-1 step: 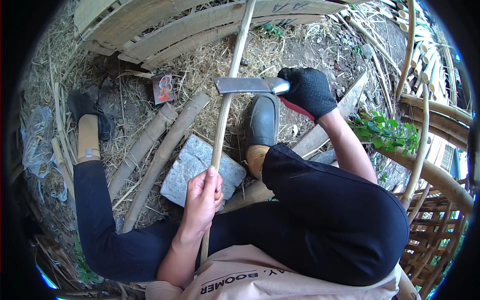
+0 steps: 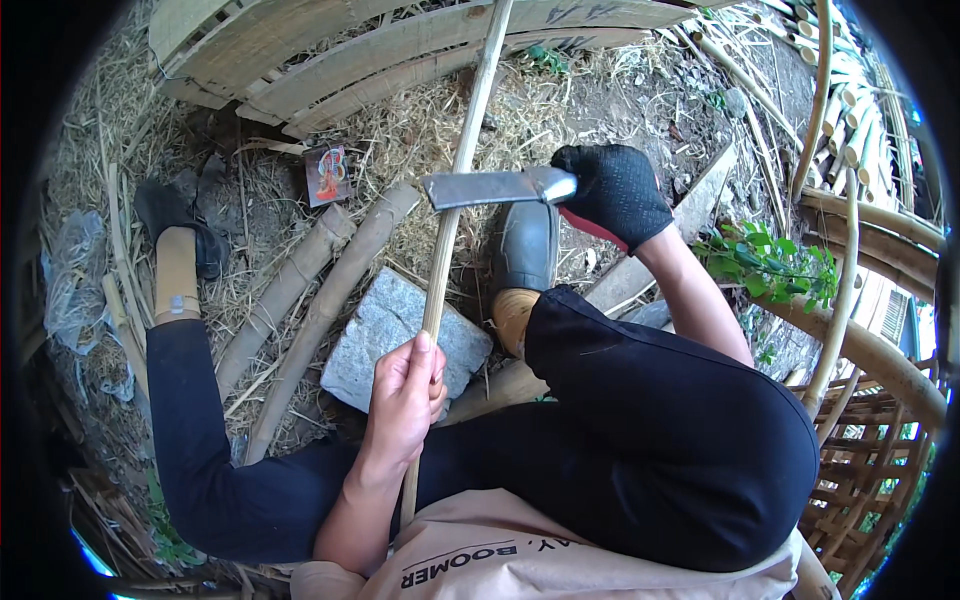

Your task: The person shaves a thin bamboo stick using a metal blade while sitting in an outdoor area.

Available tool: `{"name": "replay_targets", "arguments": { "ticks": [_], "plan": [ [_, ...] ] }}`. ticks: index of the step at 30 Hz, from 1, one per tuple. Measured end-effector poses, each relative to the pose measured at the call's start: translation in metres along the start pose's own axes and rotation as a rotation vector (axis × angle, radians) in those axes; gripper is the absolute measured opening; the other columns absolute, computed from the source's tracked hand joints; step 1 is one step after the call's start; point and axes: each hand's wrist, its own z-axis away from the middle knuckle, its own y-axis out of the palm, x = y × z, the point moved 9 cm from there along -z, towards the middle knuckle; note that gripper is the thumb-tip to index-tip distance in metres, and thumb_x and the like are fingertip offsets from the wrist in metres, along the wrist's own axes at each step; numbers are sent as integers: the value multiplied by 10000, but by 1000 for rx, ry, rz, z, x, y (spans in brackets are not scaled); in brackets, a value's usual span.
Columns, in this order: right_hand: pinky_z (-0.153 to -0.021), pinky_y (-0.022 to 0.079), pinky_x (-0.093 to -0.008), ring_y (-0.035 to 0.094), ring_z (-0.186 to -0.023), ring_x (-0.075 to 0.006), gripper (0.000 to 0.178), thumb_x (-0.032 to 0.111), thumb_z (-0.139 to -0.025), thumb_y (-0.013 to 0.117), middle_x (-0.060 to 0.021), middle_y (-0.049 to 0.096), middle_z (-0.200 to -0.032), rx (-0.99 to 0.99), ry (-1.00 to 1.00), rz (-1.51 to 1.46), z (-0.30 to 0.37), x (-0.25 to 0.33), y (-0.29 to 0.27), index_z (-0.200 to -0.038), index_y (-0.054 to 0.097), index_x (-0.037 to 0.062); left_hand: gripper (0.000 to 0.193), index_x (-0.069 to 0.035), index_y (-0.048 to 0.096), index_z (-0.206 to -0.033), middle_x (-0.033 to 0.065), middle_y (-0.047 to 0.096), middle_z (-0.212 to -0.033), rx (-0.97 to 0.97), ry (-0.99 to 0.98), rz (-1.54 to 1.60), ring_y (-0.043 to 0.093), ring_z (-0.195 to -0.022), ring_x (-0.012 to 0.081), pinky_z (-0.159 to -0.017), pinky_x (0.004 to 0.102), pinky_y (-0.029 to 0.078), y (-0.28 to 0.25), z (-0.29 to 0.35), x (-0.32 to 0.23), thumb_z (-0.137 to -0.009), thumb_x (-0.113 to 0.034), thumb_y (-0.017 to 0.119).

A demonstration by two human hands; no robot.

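Note:
My left hand (image 2: 405,392), bare, is closed around a long pale bamboo strip (image 2: 446,235), thumb on top. The strip runs from my lap up past the wooden boards. My right hand (image 2: 617,197), in a black and red work glove, grips a broad-bladed knife (image 2: 483,188). Its flat steel blade lies crosswise over the strip, well beyond my left hand; whether it touches cannot be told. The glove hides the handle. Below the strip sits a squared grey stone block (image 2: 370,340), beside my right shoe (image 2: 526,245).
Two bamboo poles (image 2: 318,318) lie left of the stone, near a crumpled plastic bag (image 2: 75,275). Slatted boards (image 2: 390,70) stand at the far side. At the right are cut bamboo pieces (image 2: 855,140), a leafy plant (image 2: 770,262) and a woven basket (image 2: 870,470).
My right hand and the knife have shifted slightly toward me along the bamboo strip. My left hand and the strip stay in place.

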Motion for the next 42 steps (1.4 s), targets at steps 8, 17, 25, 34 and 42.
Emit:
{"name": "replay_targets", "arguments": {
  "ticks": [8,17,25,34,42],
  "plan": [
    [-638,559,-457,704,-677,-347,221,306,-660,713,-147,693,-709,140,-249,-99,39,55,33,-784,745,127,420,-129,437,-767,-85,292,-568,-62,60,-80,232,-420,3,-386,210,164,-1,-1,-1,-1099,-384,397],
    [-681,564,-446,712,-728,-336,310,292,-645,732,-146,713,-797,219,-243,37,29,60,44,-921,760,155,407,-118,468,-775,-94,322,-577,-121,223,-255,270,-441,-1,-405,203,205,-10,-5,2,-1094,-366,424],
    [-669,552,-441,704,-711,-314,248,253,-691,706,-108,699,-749,46,-291,18,21,59,30,-917,757,168,427,-84,487,-754,-77,365,-607,-127,156,-247,313,-518,15,-466,228,254,-9,-2,-3,-1100,-323,417],
    [-703,566,-437,715,-762,-335,213,322,-792,714,-132,722,-796,-81,71,40,-13,-19,4,-954,762,192,426,-87,490,-755,-79,371,-607,-126,130,-249,322,-518,14,-459,221,256,-8,1,-3,-1099,-328,419],
    [-715,565,-441,712,-772,-344,242,347,-792,721,-145,720,-814,-90,149,-55,-2,-34,2,-969,755,185,411,-98,495,-765,-87,377,-590,-104,71,-179,329,-492,4,-444,201,255,-3,1,-5,-1096,-332,428]
  ]
}}
